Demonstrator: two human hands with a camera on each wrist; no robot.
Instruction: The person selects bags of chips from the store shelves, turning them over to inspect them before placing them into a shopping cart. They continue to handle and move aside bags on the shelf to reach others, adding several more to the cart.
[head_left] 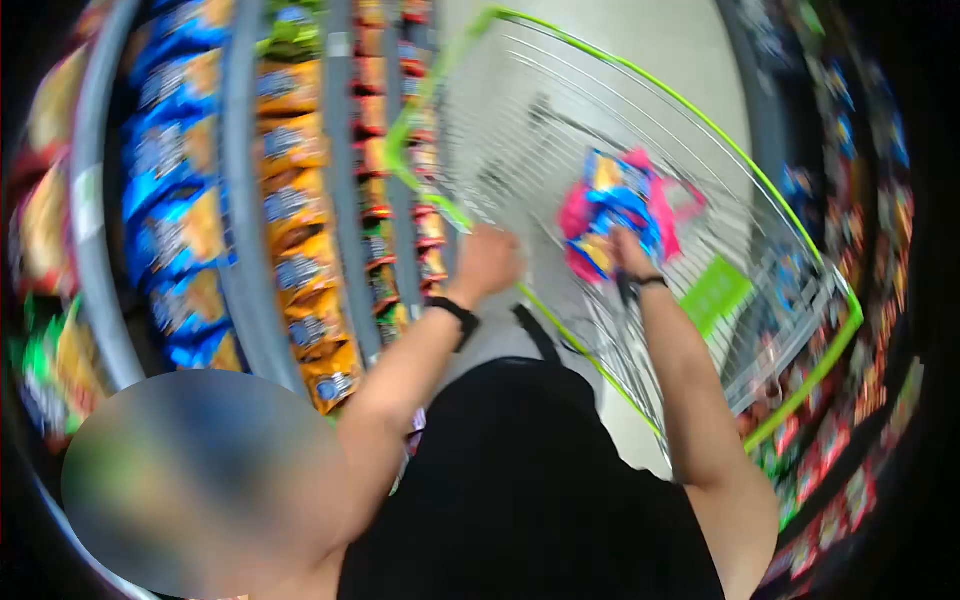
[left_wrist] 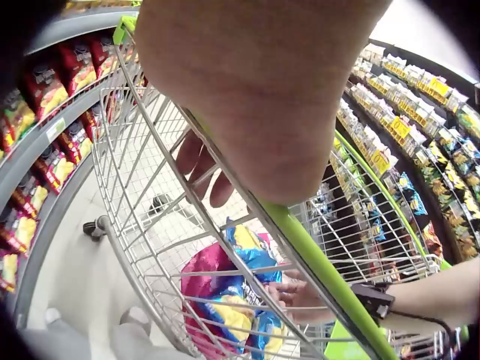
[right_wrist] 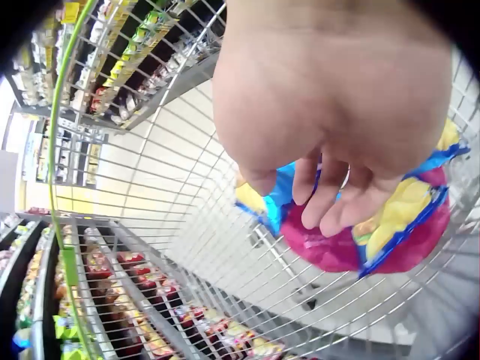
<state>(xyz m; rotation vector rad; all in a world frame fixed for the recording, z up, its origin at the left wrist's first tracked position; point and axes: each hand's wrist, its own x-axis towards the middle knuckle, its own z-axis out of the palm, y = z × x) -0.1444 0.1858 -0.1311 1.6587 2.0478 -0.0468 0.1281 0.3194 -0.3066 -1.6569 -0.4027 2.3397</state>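
Observation:
My left hand (head_left: 490, 262) grips the cart's green-edged rim (left_wrist: 304, 244), its palm on top and fingers curled over the side. Inside the basket my right hand (head_left: 628, 252) holds a blue and yellow snack bag (head_left: 625, 205), with the blue film between thumb and fingers in the right wrist view. Another yellow-printed bag (right_wrist: 397, 221) shows beside the fingers. A bright pink bag (right_wrist: 322, 247) lies under and around them. Part of the blue bags is hidden behind my right hand (right_wrist: 337, 150).
Shelves of blue bags (head_left: 175, 150) and orange bags (head_left: 295, 205) run along the left. More stocked shelves (left_wrist: 405, 127) stand on the far side of the cart. A green panel (head_left: 716, 297) sits at the basket's near end. Pale floor (head_left: 690, 35) shows beyond the cart.

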